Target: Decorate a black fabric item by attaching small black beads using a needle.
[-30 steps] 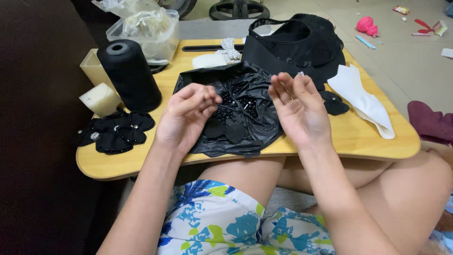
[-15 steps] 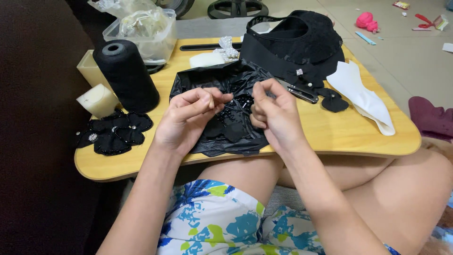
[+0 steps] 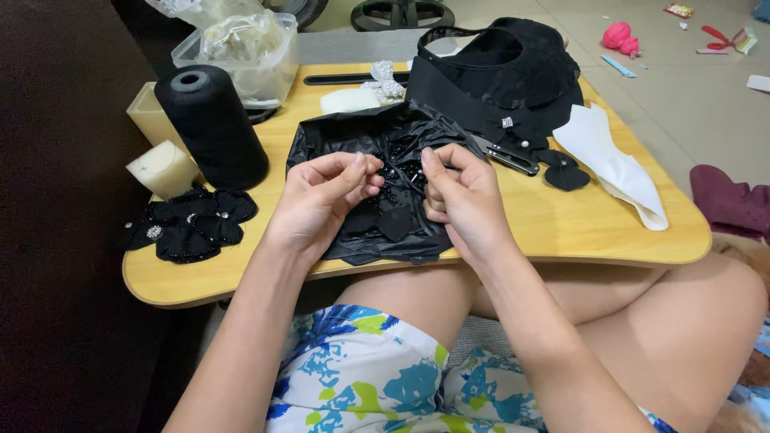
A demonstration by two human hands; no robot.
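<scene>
A crumpled black plastic bag (image 3: 345, 136) lies open on the small wooden lap table (image 3: 561, 224), with black beads and black fabric petals (image 3: 393, 220) on it. My left hand (image 3: 321, 200) hovers over the bag's left side, thumb and fingers pinched together on something too small to make out. My right hand (image 3: 461, 196) is just to its right, fingers curled and pinched near the beads; what it holds is too small to tell. The two hands nearly meet above the beads.
A large black thread cone (image 3: 210, 124) stands at the left, beside cream blocks (image 3: 164, 168) and finished black fabric flowers (image 3: 188, 224). Behind are a clear plastic tub (image 3: 241, 52), black lace garment (image 3: 505, 76), small black snips (image 3: 509, 156) and a white fabric piece (image 3: 613, 164).
My hands, spread open with palms up a second ago, have closed into pinches and drawn together over the beads on the black bag.
</scene>
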